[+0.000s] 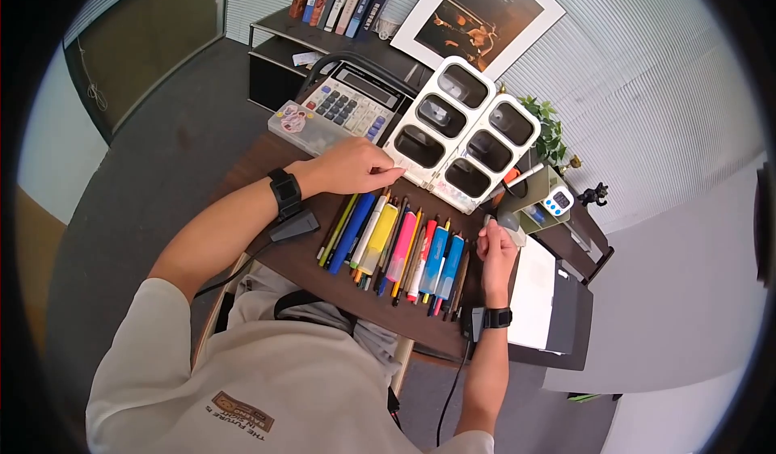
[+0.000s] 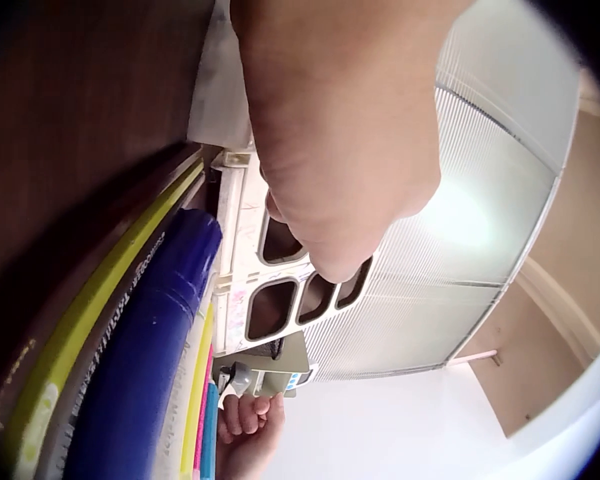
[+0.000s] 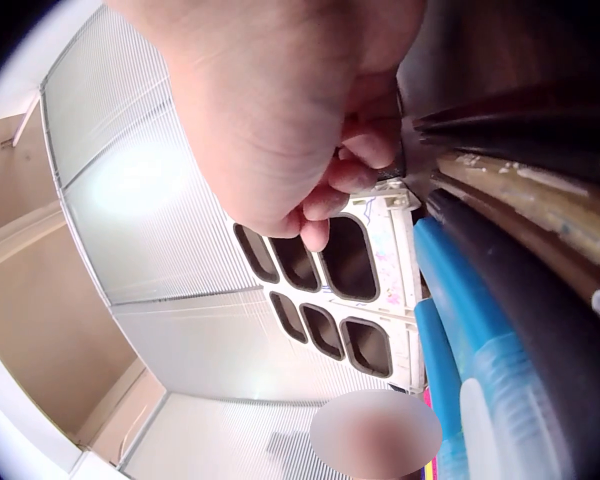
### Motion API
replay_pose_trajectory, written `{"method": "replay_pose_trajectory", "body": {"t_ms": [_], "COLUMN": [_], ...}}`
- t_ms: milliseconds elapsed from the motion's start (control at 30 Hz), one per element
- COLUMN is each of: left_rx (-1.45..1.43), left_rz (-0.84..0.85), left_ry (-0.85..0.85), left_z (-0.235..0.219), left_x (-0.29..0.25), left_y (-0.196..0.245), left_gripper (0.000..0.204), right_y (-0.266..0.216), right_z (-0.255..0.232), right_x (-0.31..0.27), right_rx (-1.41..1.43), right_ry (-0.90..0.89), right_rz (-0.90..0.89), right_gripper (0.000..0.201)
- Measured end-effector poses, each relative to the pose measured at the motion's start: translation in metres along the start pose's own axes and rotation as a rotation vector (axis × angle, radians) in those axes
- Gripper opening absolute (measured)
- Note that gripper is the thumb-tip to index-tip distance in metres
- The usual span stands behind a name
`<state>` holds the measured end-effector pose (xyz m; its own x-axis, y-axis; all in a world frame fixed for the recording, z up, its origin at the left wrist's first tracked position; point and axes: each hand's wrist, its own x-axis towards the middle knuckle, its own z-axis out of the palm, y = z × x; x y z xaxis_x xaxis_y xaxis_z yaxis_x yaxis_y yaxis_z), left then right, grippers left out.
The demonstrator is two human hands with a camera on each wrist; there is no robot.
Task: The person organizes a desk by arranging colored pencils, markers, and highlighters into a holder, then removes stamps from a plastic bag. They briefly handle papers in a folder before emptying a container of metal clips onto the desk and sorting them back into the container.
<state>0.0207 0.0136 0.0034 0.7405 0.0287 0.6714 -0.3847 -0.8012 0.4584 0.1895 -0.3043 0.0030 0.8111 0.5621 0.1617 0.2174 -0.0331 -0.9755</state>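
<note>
My left hand [image 1: 356, 167] is at the lower left corner of a white pen organizer [image 1: 436, 163], fingers loosely curled and its tips overlapping that corner in the head view. Several dark, rounded openings in two rows mark the organizer. Beyond its lower right corner is my right hand [image 1: 495, 252], fingers loosely bent with nothing seen in them. Between the hands lies a row of pens and markers on the brown desk [image 1: 323, 211]: a thick blue marker [image 2: 140, 350], a yellow highlighter [image 1: 377, 240], a pink highlighter [image 1: 401, 248] and blue highlighters [image 3: 480, 340] among them.
A desk calculator [image 1: 352, 102] and a translucent pencil case [image 1: 299, 126] lie left of the organizer. To its right are a green holder with a small timer [image 1: 558, 201], a plant [image 1: 546, 122] and white paper [image 1: 529, 292]. Books [image 1: 339, 5] and a framed picture [image 1: 477, 21] stand behind.
</note>
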Motion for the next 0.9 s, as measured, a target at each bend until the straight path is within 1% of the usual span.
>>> {"method": "replay_pose_trajectory", "body": {"t_ms": [67,300,367,700,800,900], "left_rx": [-0.056,-0.073,-0.037,-0.020,-0.028,-0.039], "left_rz": [-0.049,-0.049,-0.091,-0.088,-0.093,-0.045], "left_ry": [-0.024,0.012,0.010,0.023,-0.003,0.008], "left_z": [0.002,0.005,0.004,0.011,0.012,0.011], "left_x": [-0.001,0.000,0.000,0.001,0.002,0.001], "left_y": [0.000,-0.001,0.004,0.003,0.001,-0.001], "left_gripper": [0.049,0.050,0.051,0.050,0.050,0.048], "right_y": [0.000,-0.002,-0.002,-0.003,-0.002,-0.001], "right_z": [0.000,0.003,0.003,0.006,0.003,0.002], "right_x": [0.000,-0.001,0.000,-0.001,-0.001,-0.001], "right_rx": [-0.001,-0.017,-0.021,-0.026,-0.024,-0.023], "right_ry": [-0.002,-0.005,-0.001,-0.007,-0.009,-0.019], "right_rz": [0.005,0.020,0.020,0.033,0.035,0.033], "right_gripper": [0.038,0.038,0.038,0.038,0.037,0.037]}}
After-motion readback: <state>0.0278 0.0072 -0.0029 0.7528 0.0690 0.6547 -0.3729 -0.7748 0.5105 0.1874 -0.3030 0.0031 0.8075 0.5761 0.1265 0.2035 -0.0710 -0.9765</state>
